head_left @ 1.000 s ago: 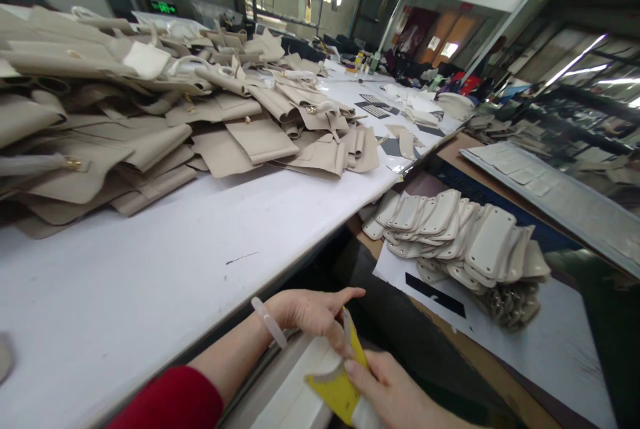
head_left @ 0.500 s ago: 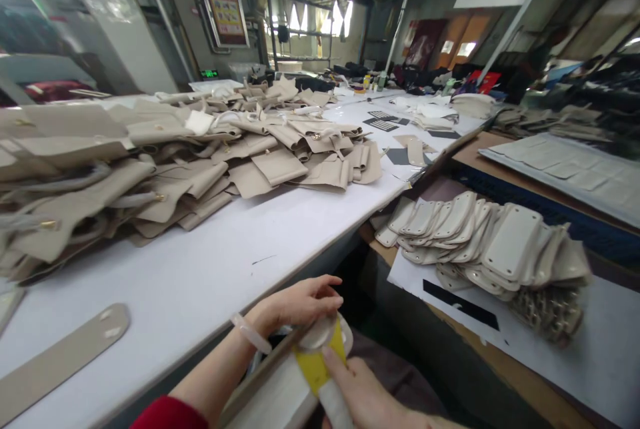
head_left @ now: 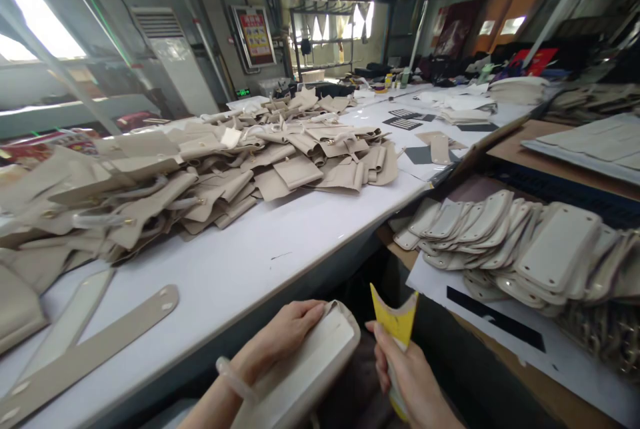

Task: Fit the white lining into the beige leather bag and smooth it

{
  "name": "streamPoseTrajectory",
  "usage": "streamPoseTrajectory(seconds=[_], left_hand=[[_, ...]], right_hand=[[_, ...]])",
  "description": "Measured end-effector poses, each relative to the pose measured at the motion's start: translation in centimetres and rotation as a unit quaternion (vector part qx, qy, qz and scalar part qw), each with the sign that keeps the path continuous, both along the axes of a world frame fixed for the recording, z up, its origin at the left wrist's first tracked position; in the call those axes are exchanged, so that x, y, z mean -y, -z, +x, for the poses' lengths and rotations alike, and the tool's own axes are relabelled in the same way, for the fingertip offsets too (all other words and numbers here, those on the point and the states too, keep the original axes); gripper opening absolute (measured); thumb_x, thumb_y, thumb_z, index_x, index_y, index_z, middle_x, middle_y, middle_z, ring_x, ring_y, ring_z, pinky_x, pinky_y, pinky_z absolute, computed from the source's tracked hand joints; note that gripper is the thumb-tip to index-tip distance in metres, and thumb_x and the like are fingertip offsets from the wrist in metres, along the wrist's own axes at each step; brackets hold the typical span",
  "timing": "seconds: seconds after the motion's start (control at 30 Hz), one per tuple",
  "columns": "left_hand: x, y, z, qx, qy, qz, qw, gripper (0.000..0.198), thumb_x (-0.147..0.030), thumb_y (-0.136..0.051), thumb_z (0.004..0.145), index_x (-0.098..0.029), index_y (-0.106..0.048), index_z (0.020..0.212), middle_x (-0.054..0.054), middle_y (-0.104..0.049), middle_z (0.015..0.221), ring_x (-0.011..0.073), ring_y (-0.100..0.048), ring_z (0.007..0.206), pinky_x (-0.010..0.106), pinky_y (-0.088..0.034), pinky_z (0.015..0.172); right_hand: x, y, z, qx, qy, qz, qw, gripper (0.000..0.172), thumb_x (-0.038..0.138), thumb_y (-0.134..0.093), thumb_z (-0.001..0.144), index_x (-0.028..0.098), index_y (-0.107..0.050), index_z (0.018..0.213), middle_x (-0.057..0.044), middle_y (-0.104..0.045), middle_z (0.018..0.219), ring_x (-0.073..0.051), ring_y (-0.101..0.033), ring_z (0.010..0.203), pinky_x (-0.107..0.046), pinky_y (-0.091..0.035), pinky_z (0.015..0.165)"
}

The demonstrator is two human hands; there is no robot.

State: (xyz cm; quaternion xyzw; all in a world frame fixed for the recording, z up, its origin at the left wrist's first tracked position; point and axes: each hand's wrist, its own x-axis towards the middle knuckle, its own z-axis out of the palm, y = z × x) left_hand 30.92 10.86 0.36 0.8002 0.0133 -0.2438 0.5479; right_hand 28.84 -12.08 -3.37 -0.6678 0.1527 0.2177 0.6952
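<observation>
Head view: left hand (head_left: 287, 336) grips cream rounded panel (head_left: 305, 369); right hand (head_left: 407, 372) grips yellow strip (head_left: 395, 322).

The lower end of the yellow strip (head_left: 395, 329) is covered by the right hand (head_left: 407, 376), and the near end of the cream panel (head_left: 300, 369) is cut off by the bottom edge, part of it hidden under the left hand (head_left: 280, 339). The long beige strap (head_left: 90, 349) on the white tabletop (head_left: 260, 262) is cut by the left edge. The wall poster (head_left: 256, 34) is too small to be read.
</observation>
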Motion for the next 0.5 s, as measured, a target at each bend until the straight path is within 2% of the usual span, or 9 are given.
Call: streamPoseTrajectory(seconds=[0.07,0.13,0.2,0.27,0.33,0.37,0.43,0.5], left_hand=[[0.1,0.1,0.1,0.003,-0.003,0.001,1.000,0.051,-0.056,-0.042,0.096,-0.018,-0.072,0.111,0.004,-0.072,0.112,0.0249,-0.061,0.104,0.033,-0.043,0.097],[0.2,0.1,0.1,0.001,-0.002,0.002,1.000,0.050,-0.056,-0.042,0.096,-0.018,-0.073,0.107,0.004,-0.072,0.108,0.0239,-0.061,0.100,0.032,-0.043,0.095],[0.1,0.2,0.1,-0.003,0.000,0.003,1.000,0.051,-0.057,-0.040,0.097,-0.017,-0.072,0.103,0.004,-0.072,0.105,0.0229,-0.060,0.097,0.031,-0.044,0.092],[0.0,0.3,0.1,-0.003,0.004,0.006,1.000,0.052,-0.057,-0.039,0.097,-0.017,-0.072,0.099,0.004,-0.071,0.102,0.0217,-0.059,0.094,0.030,-0.044,0.088],[-0.1,0.6,0.1,-0.006,0.007,0.012,1.000,0.053,-0.058,-0.040,0.096,-0.016,-0.072,0.095,0.004,-0.070,0.097,0.0208,-0.058,0.089,0.029,-0.044,0.085],[-0.1,0.8,0.1,-0.008,0.006,0.015,1.000,0.053,-0.058,-0.040,0.096,-0.016,-0.072,0.093,0.004,-0.070,0.095,0.0205,-0.057,0.087,0.029,-0.044,0.084],[-0.1,1.1,0.1,-0.010,-0.004,0.022,1.000,0.054,-0.058,-0.039,0.095,-0.015,-0.072,0.092,0.004,-0.070,0.094,0.0207,-0.056,0.085,0.029,-0.044,0.082],[0.0,1.2,0.1,-0.009,-0.014,0.028,0.999,0.055,-0.058,-0.038,0.096,-0.015,-0.072,0.094,0.004,-0.070,0.094,0.0208,-0.056,0.084,0.029,-0.044,0.081]], right_hand=[[-1.3,0.8,1.3,-0.031,-0.004,0.006,0.999,0.067,0.085,-0.062,0.064,0.019,-0.053,0.069,0.008,-0.037,0.048,-0.007,-0.034,0.039,-0.022,-0.029,0.039],[-2.6,1.4,2.0,-0.061,-0.030,-0.003,0.998,0.066,0.084,-0.063,0.066,0.019,-0.058,0.077,0.009,-0.038,0.047,-0.009,-0.035,0.039,-0.021,-0.027,0.037],[-3.4,1.8,2.3,-0.069,-0.045,0.025,0.996,0.065,0.080,-0.063,0.071,0.018,-0.064,0.092,0.005,-0.049,0.053,-0.012,-0.046,0.045,-0.021,-0.035,0.041],[-3.7,2.0,3.0,-0.100,-0.062,0.096,0.988,0.064,0.078,-0.059,0.077,0.018,-0.067,0.099,0.001,-0.062,0.065,-0.015,-0.059,0.060,-0.023,-0.048,0.057],[-3.9,2.6,4.2,-0.174,-0.116,0.152,0.966,0.066,0.079,-0.050,0.082,0.017,-0.069,0.093,-0.004,-0.068,0.072,-0.019,-0.065,0.071,-0.028,-0.052,0.072],[-4.1,3.1,5.1,-0.211,-0.151,0.161,0.952,0.067,0.079,-0.046,0.084,0.016,-0.069,0.090,-0.005,-0.069,0.072,-0.020,-0.066,0.072,-0.029,-0.053,0.075],[-4.9,4.5,7.0,-0.252,-0.214,0.154,0.931,0.063,0.073,-0.045,0.088,0.014,-0.068,0.082,-0.007,-0.069,0.070,-0.021,-0.067,0.070,-0.031,-0.053,0.075],[-5.9,6.0,8.7,-0.250,-0.248,0.142,0.925,0.053,0.062,-0.052,0.090,0.013,-0.067,0.074,-0.008,-0.068,0.068,-0.020,-0.065,0.066,-0.032,-0.052,0.073]])
